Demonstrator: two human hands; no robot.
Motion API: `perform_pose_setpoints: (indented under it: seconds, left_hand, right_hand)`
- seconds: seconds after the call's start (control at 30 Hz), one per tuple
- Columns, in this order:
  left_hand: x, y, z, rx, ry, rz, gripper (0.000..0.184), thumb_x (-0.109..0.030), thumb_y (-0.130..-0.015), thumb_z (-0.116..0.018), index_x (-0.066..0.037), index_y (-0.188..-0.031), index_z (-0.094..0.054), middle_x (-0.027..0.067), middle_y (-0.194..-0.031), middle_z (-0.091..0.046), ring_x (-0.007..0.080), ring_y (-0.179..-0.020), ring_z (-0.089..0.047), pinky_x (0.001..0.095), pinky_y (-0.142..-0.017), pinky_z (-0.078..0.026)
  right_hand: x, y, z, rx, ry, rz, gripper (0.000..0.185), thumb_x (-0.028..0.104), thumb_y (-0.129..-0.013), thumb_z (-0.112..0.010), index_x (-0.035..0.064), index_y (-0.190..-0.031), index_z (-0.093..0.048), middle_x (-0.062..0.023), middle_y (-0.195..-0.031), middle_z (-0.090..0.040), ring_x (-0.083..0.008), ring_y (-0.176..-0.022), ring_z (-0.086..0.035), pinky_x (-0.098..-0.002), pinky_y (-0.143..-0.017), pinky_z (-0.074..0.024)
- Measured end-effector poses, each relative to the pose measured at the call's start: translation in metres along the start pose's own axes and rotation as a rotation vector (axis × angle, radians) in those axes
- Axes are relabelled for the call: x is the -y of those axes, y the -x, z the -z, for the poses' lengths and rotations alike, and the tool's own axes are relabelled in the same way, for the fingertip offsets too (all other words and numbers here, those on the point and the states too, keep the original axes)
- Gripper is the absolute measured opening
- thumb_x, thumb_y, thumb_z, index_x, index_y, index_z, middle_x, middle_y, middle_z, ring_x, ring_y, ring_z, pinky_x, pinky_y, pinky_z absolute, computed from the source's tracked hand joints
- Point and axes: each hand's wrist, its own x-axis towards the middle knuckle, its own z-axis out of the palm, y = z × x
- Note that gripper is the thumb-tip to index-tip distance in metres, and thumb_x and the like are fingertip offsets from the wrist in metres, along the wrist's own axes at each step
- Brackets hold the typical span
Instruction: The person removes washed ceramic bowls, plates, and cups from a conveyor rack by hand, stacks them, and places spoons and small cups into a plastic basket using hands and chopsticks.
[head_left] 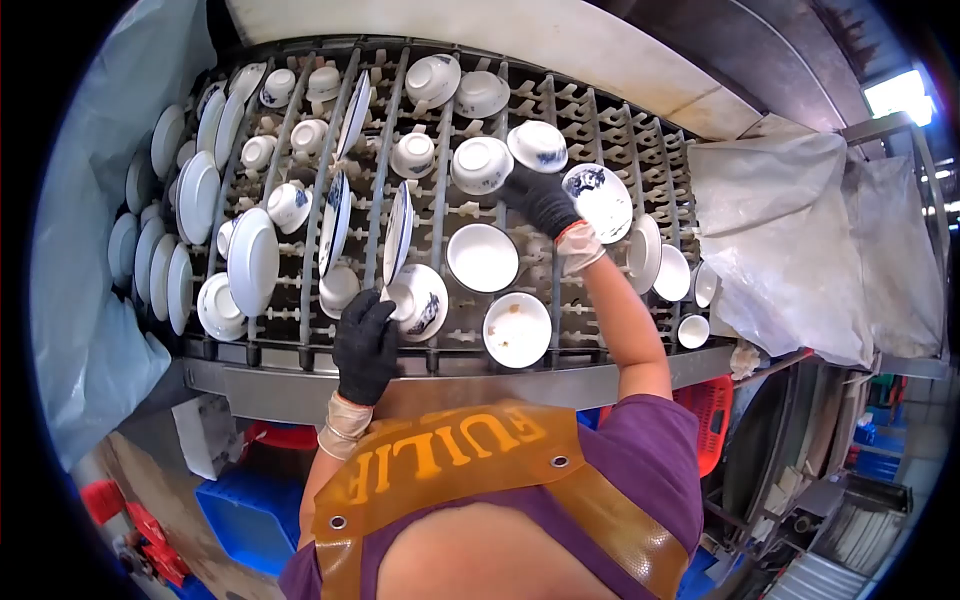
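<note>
Both hands wear black gloves over pale wrist covers. My left hand [365, 345] is at the near edge of the rack, its fingers closed at the left side of a tilted blue-patterned white bowl [428, 308]. Just above that bowl, a plate [398, 235] stands on edge. Further out, my right hand [541, 203] has its fingertips closed at the rim of an upside-down white bowl [480, 166]; its thumb is partly hidden. Another overturned bowl [537, 146] lies just beyond the right hand. To its right leans a blue-patterned dish [598, 203].
Pegged conveyor rack [575, 300] holds several plates and bowls, including a bowl with brown residue [517, 330]. Standing plates [252, 262] crowd the left. A plastic curtain [780, 240] hangs at right; a metal ledge [280, 392] runs along the front. Below are blue [245, 520] and red [708, 420] crates.
</note>
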Motion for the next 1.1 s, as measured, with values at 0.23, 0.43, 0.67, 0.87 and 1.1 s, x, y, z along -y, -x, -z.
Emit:
perform_pose_setpoints:
  seconds: [0.23, 0.43, 0.67, 0.87, 1.1]
  left_hand:
    - [-0.006, 0.002, -0.007, 0.03, 0.021, 0.003, 0.02, -0.005, -0.075, -0.061, -0.004, -0.095, -0.061, 0.0173, -0.099, -0.06, 0.0328, -0.093, -0.057, 0.0379, -0.08, -0.046]
    - [-0.007, 0.006, -0.019, 0.01, 0.076, 0.018, 0.019, -0.006, -0.075, -0.063, -0.004, -0.094, -0.062, 0.0167, -0.096, -0.061, 0.0335, -0.09, -0.058, 0.0389, -0.08, -0.046]
    - [-0.01, 0.011, -0.026, -0.004, 0.098, 0.022, 0.019, -0.007, -0.075, -0.064, -0.004, -0.093, -0.062, 0.0161, -0.095, -0.061, 0.0325, -0.09, -0.058, 0.0387, -0.081, -0.046]
    - [-0.016, 0.012, -0.031, -0.054, 0.133, 0.051, 0.017, -0.008, -0.076, -0.063, -0.004, -0.092, -0.062, 0.0155, -0.093, -0.061, 0.0323, -0.088, -0.058, 0.0386, -0.081, -0.045]
    - [-0.022, 0.011, -0.036, -0.065, 0.063, 0.017, 0.017, -0.009, -0.077, -0.061, -0.002, -0.093, -0.061, 0.0163, -0.091, -0.061, 0.0332, -0.087, -0.057, 0.039, -0.08, -0.045]
  right_hand:
    - [0.054, 0.062, -0.02, -0.253, -0.033, 0.116, 0.029, 0.022, -0.076, -0.063, 0.0133, -0.104, -0.063, -0.0124, -0.093, -0.065, -0.032, -0.084, -0.062, -0.0377, -0.075, -0.0482]
    - [0.073, 0.128, -0.013, -0.275, 0.029, 0.215, 0.045, 0.02, -0.072, -0.069, 0.0119, -0.114, -0.055, -0.0168, -0.114, -0.056, -0.0332, -0.097, -0.057, -0.0411, -0.078, -0.048]
    - [0.053, 0.17, -0.008, -0.015, -0.024, -0.081, 0.023, 0.02, -0.075, -0.064, 0.0093, -0.095, -0.061, -0.0152, -0.087, -0.063, -0.0324, -0.079, -0.061, -0.0396, -0.073, -0.0478]
    - [0.049, 0.19, 0.013, -0.343, 0.275, 0.519, 0.011, 0.007, -0.07, -0.058, 0.0079, -0.081, -0.058, -0.0114, -0.092, -0.062, -0.0307, -0.09, -0.059, -0.041, -0.079, -0.0454]
    - [-0.078, 0.079, 0.054, -0.549, 0.084, -0.016, 0.033, 0.021, -0.075, -0.065, 0.0072, -0.105, -0.06, -0.014, -0.105, -0.06, -0.0321, -0.103, -0.055, -0.0372, -0.088, -0.0433]
